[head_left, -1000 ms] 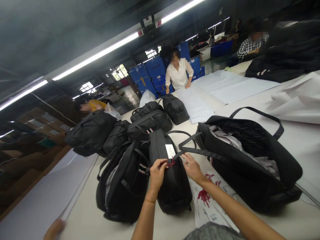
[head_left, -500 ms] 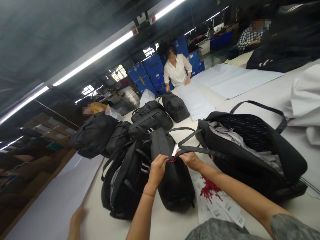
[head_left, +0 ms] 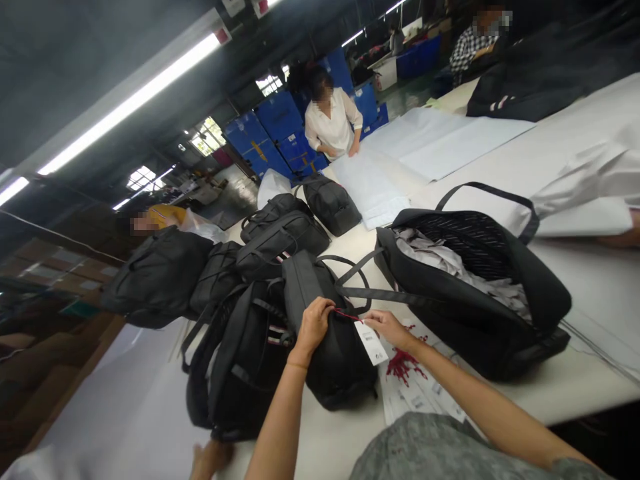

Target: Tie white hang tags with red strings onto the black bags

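My left hand (head_left: 314,325) is closed in a pinch on one end of a thin red cord (head_left: 345,313). The cord runs taut to a white hang tag (head_left: 371,343), whose top corner is between the fingers of my right hand (head_left: 387,327). Both hands are above a zipped black bag (head_left: 335,373) lying lengthwise on the table. Whether the cord passes through any part of that bag, I cannot tell. By my right forearm lie more white tags (head_left: 420,397) with a tangle of red cords (head_left: 404,365).
An open black bag (head_left: 465,293) with grey stuffing stands at right, its strap reaching toward my hands. Another black bag (head_left: 240,360) is at left, with several behind. A co-worker's hand (head_left: 213,459) shows lower left. A person in white (head_left: 333,123) handles sheets (head_left: 373,190) across the table.
My right hand has come away from the open bag's strap and drawn the tag rightward, so its printed face shows and the cord is stretched. The co-worker's hand at lower left has moved right.
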Demonstrator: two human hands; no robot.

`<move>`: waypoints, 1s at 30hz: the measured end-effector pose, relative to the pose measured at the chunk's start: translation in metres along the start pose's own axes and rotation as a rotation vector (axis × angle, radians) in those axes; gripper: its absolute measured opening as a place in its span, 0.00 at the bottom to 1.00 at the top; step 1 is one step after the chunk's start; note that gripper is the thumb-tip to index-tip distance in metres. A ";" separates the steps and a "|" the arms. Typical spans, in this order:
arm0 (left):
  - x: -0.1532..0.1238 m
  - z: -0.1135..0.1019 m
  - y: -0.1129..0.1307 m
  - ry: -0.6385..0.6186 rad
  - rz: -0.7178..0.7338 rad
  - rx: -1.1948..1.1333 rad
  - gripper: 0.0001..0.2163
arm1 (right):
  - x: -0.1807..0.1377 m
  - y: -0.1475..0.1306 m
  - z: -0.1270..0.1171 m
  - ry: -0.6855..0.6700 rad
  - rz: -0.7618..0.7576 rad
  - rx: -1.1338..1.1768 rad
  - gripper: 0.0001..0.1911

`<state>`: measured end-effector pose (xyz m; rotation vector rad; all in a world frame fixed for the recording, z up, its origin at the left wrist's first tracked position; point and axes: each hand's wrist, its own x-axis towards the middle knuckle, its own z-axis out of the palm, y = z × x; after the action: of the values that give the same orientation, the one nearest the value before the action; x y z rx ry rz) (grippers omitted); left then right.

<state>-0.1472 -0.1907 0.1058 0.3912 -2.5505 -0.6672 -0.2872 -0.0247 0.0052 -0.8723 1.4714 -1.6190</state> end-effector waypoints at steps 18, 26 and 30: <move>0.013 0.021 0.019 0.277 -0.289 -0.090 0.06 | 0.009 0.029 0.008 0.038 0.185 0.165 0.21; -0.013 0.003 0.004 0.573 -0.525 -0.401 0.19 | 0.042 0.033 0.001 -0.058 0.147 0.008 0.15; -0.011 0.010 0.001 0.653 -0.580 -0.480 0.23 | 0.040 0.049 0.004 -0.006 0.168 -0.056 0.17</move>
<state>-0.1435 -0.1821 0.0944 0.9975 -1.5908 -1.1030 -0.2979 -0.0635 -0.0433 -0.7621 1.5496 -1.4574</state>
